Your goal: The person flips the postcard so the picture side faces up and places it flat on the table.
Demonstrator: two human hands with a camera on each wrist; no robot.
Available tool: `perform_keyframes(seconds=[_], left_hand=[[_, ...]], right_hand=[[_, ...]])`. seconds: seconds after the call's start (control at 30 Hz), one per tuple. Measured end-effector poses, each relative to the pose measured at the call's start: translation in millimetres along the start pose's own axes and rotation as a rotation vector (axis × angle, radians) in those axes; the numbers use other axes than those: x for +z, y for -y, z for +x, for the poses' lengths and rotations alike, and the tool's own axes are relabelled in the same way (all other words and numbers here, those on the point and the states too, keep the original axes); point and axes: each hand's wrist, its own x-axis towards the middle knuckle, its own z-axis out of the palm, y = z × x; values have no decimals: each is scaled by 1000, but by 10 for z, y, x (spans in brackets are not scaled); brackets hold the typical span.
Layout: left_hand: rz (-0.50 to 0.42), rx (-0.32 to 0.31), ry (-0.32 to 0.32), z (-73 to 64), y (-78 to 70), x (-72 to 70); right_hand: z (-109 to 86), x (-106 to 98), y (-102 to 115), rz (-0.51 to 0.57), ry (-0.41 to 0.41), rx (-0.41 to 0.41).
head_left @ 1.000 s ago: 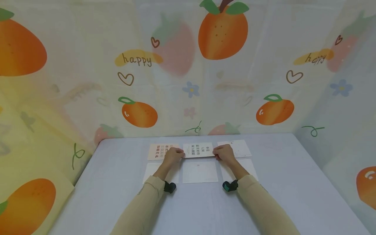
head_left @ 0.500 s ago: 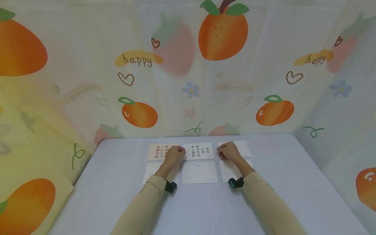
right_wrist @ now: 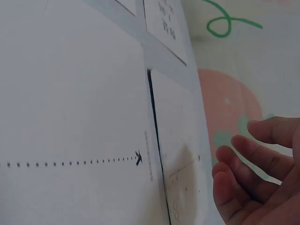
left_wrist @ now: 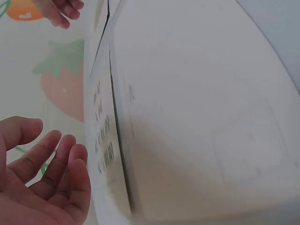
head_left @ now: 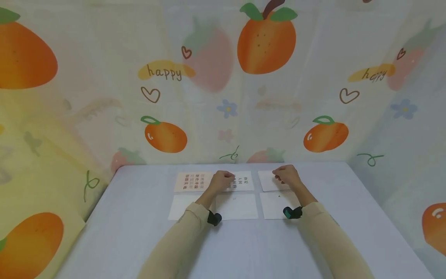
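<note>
While the white lettered card (head_left: 244, 181) lies on the desk (head_left: 247, 252), the left hand (head_left: 222, 181) hovers above it, the right hand (head_left: 289, 176) is over a plainer card (head_left: 268, 183) to its right, and a peach card (head_left: 189, 182) sits on its left. Both grips look pretty loose, nothing held.

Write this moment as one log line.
left hand: empty, over far middle card | right hand: empty, over far right card | near cards: three, flat on table

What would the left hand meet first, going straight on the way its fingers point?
Probably the right hand, beyond the right end of the far row's middle card; relative heights are unclear, so the left hand might pass over or under it.
</note>
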Motion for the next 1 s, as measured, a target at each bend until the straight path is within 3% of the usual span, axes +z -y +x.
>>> perform_keyframes(seconds=[0.27, 0.5, 0.77, 1.0], left_hand=[[-28, 31, 66, 55, -198, 237], [47, 55, 46, 78, -315, 500], [-9, 25, 51, 52, -415, 824], [-29, 8, 28, -4, -445, 945]], right_hand=[[-9, -201, -107, -101, -72, 34], [-8, -287, -215, -193, -88, 96], [-25, -292, -269, -281, -57, 126], [-31, -275, -232, -326, -53, 108]])
